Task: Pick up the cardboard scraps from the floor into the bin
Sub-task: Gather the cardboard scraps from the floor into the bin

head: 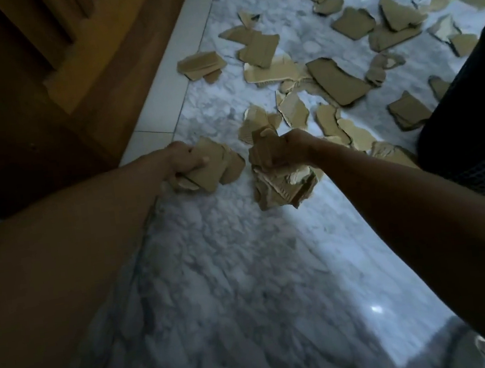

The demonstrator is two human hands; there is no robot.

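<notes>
2 handfuls of torn tan cardboard scraps (pixel 283 178) are being gripped, fingers of left hand (pixel 185 161) and right hand (pixel 284 151) curled tight; carrying to the dark mesh bin (pixel 472 125) is judged next.

The marble floor (pixel 246 275) carries scattered cardboard scraps (pixel 335 80) and a dark mesh bin (pixel 473 137).

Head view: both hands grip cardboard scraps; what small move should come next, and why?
Probably swing both hands right and drop the scraps into the dark mesh bin. The left hand and right hand each grip a full bunch, while many scraps remain on the floor.
</notes>
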